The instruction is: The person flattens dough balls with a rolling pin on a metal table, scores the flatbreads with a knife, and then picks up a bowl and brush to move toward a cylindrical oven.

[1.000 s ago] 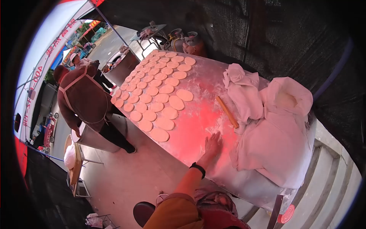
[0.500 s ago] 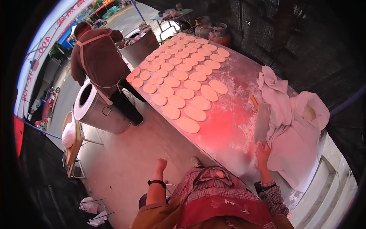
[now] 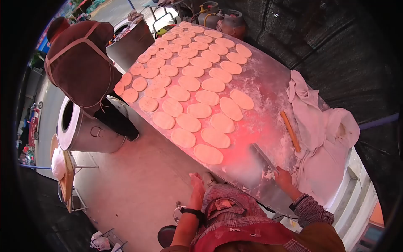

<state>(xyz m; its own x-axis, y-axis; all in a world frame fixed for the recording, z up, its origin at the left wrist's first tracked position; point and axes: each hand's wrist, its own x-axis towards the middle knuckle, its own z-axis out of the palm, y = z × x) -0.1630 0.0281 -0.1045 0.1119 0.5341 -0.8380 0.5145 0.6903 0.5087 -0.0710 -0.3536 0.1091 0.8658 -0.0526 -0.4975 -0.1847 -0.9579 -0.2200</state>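
Observation:
My right hand (image 3: 283, 178) is closed on the handle of a broad metal blade (image 3: 264, 157), which stands on edge on the floured table (image 3: 268, 96) near its front. A wooden rolling pin (image 3: 290, 131) lies beyond that hand, next to a bunched white cloth (image 3: 319, 130). Rows of flat oval dough pieces (image 3: 208, 154) cover the left and far part of the table. My left hand (image 3: 197, 180) hangs over the floor beside the table's left edge, its fingers partly curled and apart, with nothing seen in it.
Another person (image 3: 79, 63) in a dark top with apron straps bends beside a metal drum oven (image 3: 94, 128) at the left. A second drum (image 3: 132, 46) and gas cylinders (image 3: 233, 24) are beyond. A small wooden stand (image 3: 67, 176) holds a white bundle.
My right hand has swung the blade left and down to the tabletop, uncovering the rolling pin. My left hand has moved right, nearer the table, and its fingers have loosened. The view has shifted.

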